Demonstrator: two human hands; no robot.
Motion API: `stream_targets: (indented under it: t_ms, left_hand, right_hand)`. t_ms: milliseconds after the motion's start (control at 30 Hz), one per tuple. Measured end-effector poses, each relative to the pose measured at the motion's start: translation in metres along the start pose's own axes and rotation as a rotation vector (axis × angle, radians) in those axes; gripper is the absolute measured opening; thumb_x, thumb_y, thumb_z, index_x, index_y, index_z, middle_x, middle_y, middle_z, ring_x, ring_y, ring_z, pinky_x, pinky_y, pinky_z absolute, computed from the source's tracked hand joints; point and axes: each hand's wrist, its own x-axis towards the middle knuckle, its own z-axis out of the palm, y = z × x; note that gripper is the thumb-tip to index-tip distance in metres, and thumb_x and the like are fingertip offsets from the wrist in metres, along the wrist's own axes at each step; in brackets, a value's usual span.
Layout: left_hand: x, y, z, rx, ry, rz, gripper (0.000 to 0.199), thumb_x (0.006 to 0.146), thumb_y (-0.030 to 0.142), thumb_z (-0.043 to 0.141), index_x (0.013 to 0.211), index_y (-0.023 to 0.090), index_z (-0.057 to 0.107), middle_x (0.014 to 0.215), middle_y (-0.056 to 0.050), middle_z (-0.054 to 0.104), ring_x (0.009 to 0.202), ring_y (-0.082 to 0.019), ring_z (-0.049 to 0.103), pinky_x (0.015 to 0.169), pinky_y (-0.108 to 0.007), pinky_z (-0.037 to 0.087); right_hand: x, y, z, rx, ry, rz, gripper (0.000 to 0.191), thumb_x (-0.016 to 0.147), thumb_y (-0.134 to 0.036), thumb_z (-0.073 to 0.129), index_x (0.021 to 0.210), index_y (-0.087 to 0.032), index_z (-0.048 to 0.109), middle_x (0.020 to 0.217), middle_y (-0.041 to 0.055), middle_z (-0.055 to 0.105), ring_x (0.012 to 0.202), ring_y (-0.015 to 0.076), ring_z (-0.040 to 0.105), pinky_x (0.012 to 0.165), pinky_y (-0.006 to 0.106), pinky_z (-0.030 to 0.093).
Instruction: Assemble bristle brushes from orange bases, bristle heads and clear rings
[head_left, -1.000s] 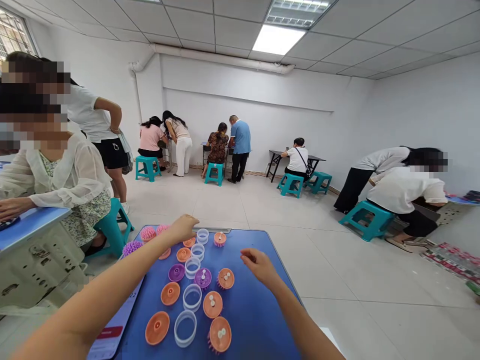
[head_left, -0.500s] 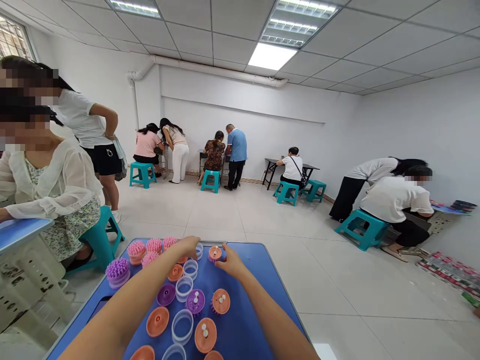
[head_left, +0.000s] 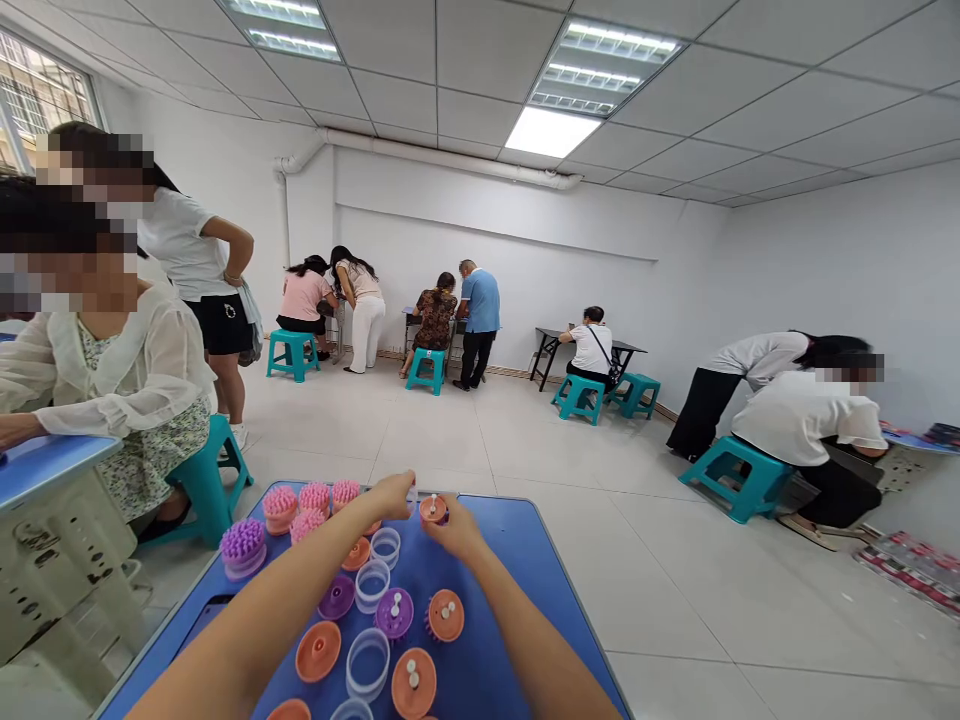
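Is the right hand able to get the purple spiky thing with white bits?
Probably: nothing covers the purple spiky piece. But the right hand seems to hold an orange piece, so its grip may need freeing.

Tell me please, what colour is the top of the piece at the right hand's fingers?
The top is orange, best seen in the head view.

Round orange piece (head_left: 432,509), its white pegs upward, near a partly hidden clear ring (head_left: 412,500)
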Motion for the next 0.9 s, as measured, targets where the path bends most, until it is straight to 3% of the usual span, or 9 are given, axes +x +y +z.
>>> stream_targets:
  t_ms: [167, 300, 367, 600, 900]
  left_hand:
    - [-0.027, 0.019, -0.026, -0.147, 0.14, 0.136, 0.029, 0.085, 0.025, 0.058, 0.111, 0.014, 0.052, 0.098, -0.005, 0.061, 0.083, -0.018, 0.06, 0.073, -0.035, 0.05]
    - [-0.063, 0.038, -0.044, -0.247, 0.246, 0.223, 0.05, 0.066, 0.014, 0.065, 0.112, 0.016, 0.046, 0.089, -0.002, 0.062, 0.08, -0.019, 0.06, 0.07, -0.029, 0.046]
    - [-0.083, 0.045, -0.049, -0.29, 0.28, 0.248, 0.047, 0.063, 0.015, 0.062, 0.108, 0.018, 0.047, 0.089, -0.002, 0.062, 0.079, -0.019, 0.059, 0.068, -0.027, 0.045]
    - [-0.128, 0.046, -0.05, -0.418, 0.28, 0.287, 0.03, 0.064, 0.027, 0.061, 0.091, 0.018, 0.055, 0.082, 0.0, 0.06, 0.075, -0.019, 0.056, 0.067, -0.028, 0.043]
    - [-0.163, 0.025, -0.033, -0.612, 0.173, 0.341, 0.043, 0.069, 0.048, 0.063, 0.099, 0.016, 0.061, 0.083, -0.002, 0.062, 0.076, -0.02, 0.056, 0.066, -0.028, 0.045]
  right_hand:
    - [-0.013, -0.033, -0.033, 0.106, 0.077, -0.065, 0.027, 0.071, -0.016, 0.064, 0.096, -0.016, 0.054, 0.087, 0.0025, 0.063, 0.077, 0.0171, 0.06, 0.072, 0.032, 0.05]
    - [-0.04, -0.06, -0.057, 0.199, 0.094, -0.116, 0.038, 0.069, -0.025, 0.062, 0.105, -0.018, 0.051, 0.091, 0.0029, 0.063, 0.077, 0.0167, 0.06, 0.072, 0.03, 0.05]
    - [-0.055, -0.07, -0.063, 0.237, 0.083, -0.13, 0.042, 0.069, -0.029, 0.062, 0.107, -0.018, 0.05, 0.092, 0.0028, 0.063, 0.076, 0.0165, 0.06, 0.071, 0.029, 0.05]
    - [-0.086, -0.093, -0.064, 0.331, 0.04, -0.134, 0.046, 0.065, -0.03, 0.066, 0.107, -0.021, 0.051, 0.093, 0.0014, 0.061, 0.08, 0.0171, 0.06, 0.074, 0.03, 0.05]
    - [-0.11, -0.102, -0.048, 0.49, -0.087, -0.112, 0.043, 0.063, -0.027, 0.069, 0.102, -0.021, 0.052, 0.089, 0.0009, 0.059, 0.081, 0.0176, 0.058, 0.074, 0.031, 0.048]
